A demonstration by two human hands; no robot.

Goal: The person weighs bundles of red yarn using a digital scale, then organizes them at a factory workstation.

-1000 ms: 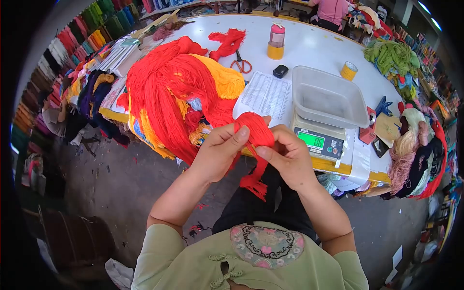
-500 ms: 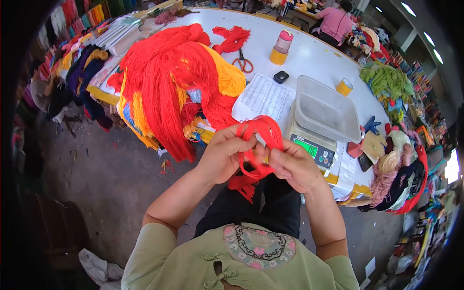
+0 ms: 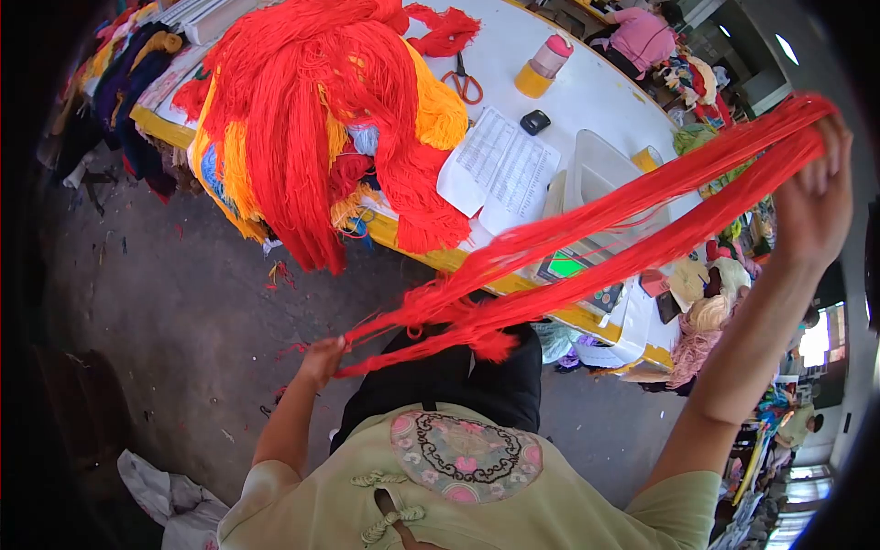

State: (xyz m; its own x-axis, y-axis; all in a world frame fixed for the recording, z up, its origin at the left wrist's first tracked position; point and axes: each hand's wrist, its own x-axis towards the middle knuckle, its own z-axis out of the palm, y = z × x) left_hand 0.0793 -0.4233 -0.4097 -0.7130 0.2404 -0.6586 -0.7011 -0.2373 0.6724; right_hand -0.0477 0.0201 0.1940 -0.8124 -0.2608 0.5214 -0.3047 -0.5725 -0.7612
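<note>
A long skein of red yarn (image 3: 486, 316) is stretched in a loop across my front, rising from lower left to upper right. My right hand (image 3: 819, 197) holds its upper end high at the right, fingers curled through the loop. Down at the left, my left hand (image 3: 323, 360) is closed on the other end, where the strands narrow. Loose threads hang near the skein's middle. Behind it, the digital scale (image 3: 566, 266) with a lit green display is partly covered, as is the clear plastic tub (image 3: 596, 160) on top.
A large heap of red yarn (image 3: 293, 101) with yellow yarn (image 3: 440, 110) hangs over the table's edge. Printed sheets (image 3: 504, 174), scissors (image 3: 464, 82), a small black object (image 3: 535, 121) and a pink-topped bottle (image 3: 545, 64) lie beyond. A person in pink (image 3: 642, 37) is farther back.
The red skein, bunched between both hands before, is now pulled out long. My right hand has moved up and far right, my left hand down and left.
</note>
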